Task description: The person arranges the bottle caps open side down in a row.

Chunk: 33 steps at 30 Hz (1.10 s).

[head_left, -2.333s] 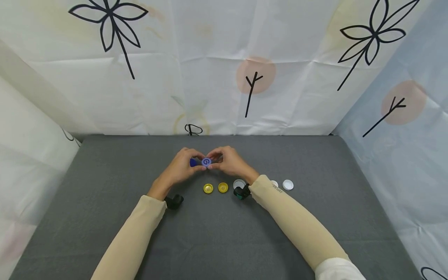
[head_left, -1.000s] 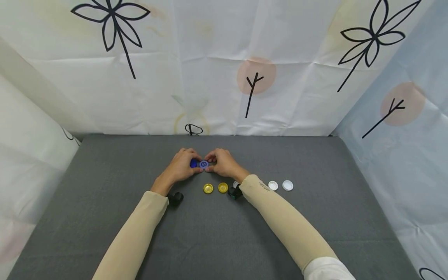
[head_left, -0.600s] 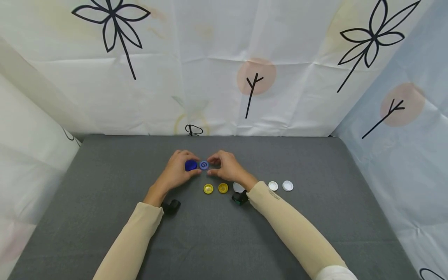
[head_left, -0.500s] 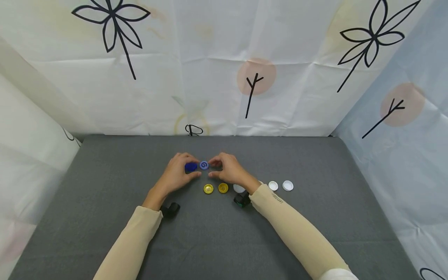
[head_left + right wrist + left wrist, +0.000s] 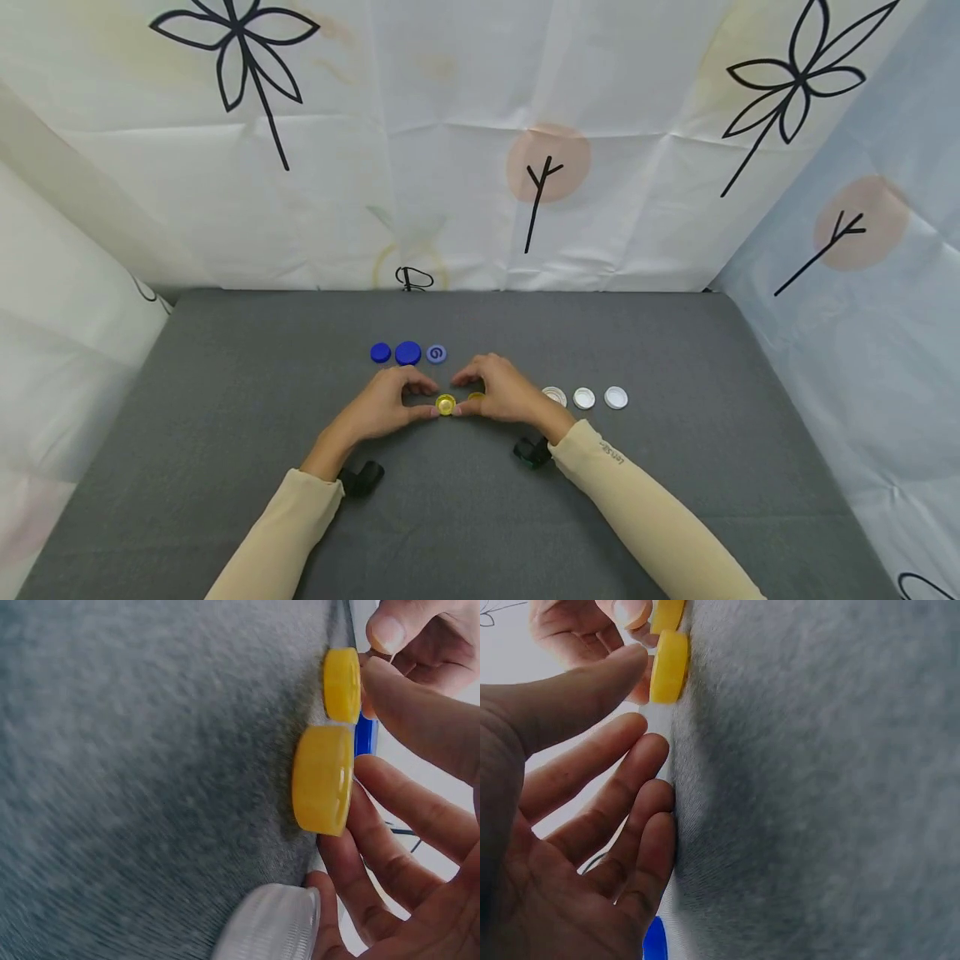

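Two yellow bottle caps lie side by side on the grey table, hollow side up. My left hand (image 5: 390, 404) has its thumb tip right at the left yellow cap (image 5: 446, 405), with its fingers loosely bent beyond it. From the other side, the thumb of my right hand (image 5: 504, 392) reaches the same cap. The other yellow cap (image 5: 324, 780) sits under the right hand, partly hidden in the head view. Neither hand grips anything. Behind them is a row of blue caps: a small dark one (image 5: 380, 352), a larger one (image 5: 408, 353) and a pale one with a swirl (image 5: 437, 354).
To the right stand several white caps in a row, among them a ridged one (image 5: 554, 395), a small one (image 5: 583, 398) and the outermost one (image 5: 616, 397). Another whitish cap (image 5: 274, 926) lies by the right fingers. A patterned white cloth (image 5: 465, 208) hangs behind the table (image 5: 480, 517).
Both hands have let go of the pale blue cap, which now lies at the right end of the blue row. They have come nearer, down to the yellow caps.
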Tool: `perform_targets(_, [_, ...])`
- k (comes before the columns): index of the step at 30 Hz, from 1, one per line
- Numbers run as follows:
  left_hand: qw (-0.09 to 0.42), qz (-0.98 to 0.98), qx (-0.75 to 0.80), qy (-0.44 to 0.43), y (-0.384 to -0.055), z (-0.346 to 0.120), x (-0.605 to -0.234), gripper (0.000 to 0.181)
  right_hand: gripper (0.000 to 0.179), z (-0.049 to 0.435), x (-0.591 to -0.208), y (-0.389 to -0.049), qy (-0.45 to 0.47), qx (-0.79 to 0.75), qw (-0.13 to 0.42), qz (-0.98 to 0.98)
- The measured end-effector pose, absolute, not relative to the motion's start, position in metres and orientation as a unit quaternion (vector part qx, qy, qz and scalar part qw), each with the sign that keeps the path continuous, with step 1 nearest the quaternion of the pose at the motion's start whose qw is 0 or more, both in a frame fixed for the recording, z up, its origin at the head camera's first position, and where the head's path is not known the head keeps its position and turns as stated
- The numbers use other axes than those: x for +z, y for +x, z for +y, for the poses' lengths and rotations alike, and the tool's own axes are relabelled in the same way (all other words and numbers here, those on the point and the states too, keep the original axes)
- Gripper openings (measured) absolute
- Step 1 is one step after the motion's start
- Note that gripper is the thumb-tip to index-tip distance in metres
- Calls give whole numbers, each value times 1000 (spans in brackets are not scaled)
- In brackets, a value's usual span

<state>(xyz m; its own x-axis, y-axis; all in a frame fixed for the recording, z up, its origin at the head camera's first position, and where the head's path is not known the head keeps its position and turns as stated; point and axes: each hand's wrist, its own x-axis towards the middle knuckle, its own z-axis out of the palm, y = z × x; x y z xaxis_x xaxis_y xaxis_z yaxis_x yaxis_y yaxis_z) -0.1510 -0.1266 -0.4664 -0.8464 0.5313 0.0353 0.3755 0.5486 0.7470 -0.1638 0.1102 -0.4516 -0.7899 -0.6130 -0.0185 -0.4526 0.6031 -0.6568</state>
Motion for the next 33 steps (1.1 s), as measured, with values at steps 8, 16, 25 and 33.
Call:
perform_targets(8, [94, 874, 386, 281, -148, -122, -470, 26, 38, 105, -454, -155, -299, -293, 116, 901])
perform_targets(16, [74, 884, 378, 265, -148, -117, -471, 23, 30, 102, -454, -154, -298, -290, 101, 904])
perform_targets(25, [90, 847, 463, 244, -150, -117, -458, 22, 28, 109, -446, -155, -291, -374, 87, 876])
perform_targets(33, [84, 824, 508, 236, -150, -107, -446, 25, 30, 128, -435, -151, -287, -451, 70, 842])
